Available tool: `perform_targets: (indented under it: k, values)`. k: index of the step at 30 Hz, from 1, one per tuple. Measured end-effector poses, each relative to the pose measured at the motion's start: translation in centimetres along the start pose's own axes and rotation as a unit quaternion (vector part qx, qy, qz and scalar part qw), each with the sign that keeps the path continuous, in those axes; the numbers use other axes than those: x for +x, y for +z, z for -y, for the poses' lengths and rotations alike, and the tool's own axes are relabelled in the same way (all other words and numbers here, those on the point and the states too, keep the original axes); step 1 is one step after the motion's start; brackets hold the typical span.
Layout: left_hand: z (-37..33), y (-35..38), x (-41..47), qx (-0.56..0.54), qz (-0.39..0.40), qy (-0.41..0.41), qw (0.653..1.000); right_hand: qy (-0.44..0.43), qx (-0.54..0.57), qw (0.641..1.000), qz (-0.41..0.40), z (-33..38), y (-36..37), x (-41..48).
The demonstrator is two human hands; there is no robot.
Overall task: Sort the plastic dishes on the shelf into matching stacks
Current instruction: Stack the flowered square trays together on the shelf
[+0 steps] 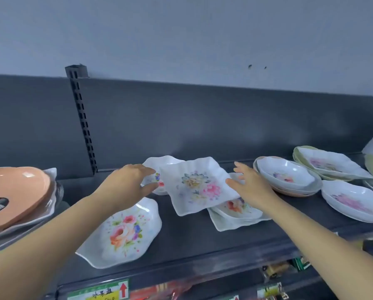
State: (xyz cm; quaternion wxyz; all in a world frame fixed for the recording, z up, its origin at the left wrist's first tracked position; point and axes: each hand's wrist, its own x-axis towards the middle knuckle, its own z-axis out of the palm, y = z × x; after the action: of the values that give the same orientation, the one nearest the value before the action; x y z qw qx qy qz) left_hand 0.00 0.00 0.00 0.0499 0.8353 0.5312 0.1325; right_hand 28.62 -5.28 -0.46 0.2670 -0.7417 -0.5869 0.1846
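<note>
Hands on either side of a glossy square floral dish (197, 187) on the dark shelf (202, 237).
Head view: the wavy-rimmed white dish sits tilted atop a small stack of similar dishes (235, 215); left hand (127, 185) touches its left edge, fingers (148, 187) spread, right hand (252, 187) at its right edge, fingers apart. Nearer lies a scalloped rose-printed plate (124, 232); smooth oval bowls (287, 176) nest to the right, a matte peach plate (14, 191) at far left.

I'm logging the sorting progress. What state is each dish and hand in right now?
Square flowered plate: tilted, lying across other dishes, between both hands.
Left hand: open, at its left edge.
Right hand: open, at its right edge.
Large flowered dish: alone, flat.
Oval bowls: stacked.
Orange plate: tilted on a pile.
</note>
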Motion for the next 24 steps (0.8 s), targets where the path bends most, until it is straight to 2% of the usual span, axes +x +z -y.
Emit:
perform_targets:
  k: [10,15,19,21,24]
  values:
    - [-0.7,1.6,1.1,-0.036,0.049,-0.070,0.996,0.064,0.000,0.996,0.069,-0.3,0.2,3.3]
    - [-2.0,2.1,1.6,-0.077,0.055,-0.101,0.990,0.031,-0.021,0.997,0.069,-1.1,0.9,4.2]
    - [-2.2,2.7,1.9,-0.069,0.062,-0.118,0.989,0.006,0.021,0.999,0.048,-0.6,0.7,4.4]
    - [-2.3,2.8,1.8,-0.112,0.054,-0.133,0.983,0.003,0.058,0.997,0.044,-0.1,0.3,4.4]
    - [-2.7,2.0,1.4,-0.269,0.016,-0.147,0.952,-0.033,0.123,0.991,0.031,1.5,-0.3,3.8]
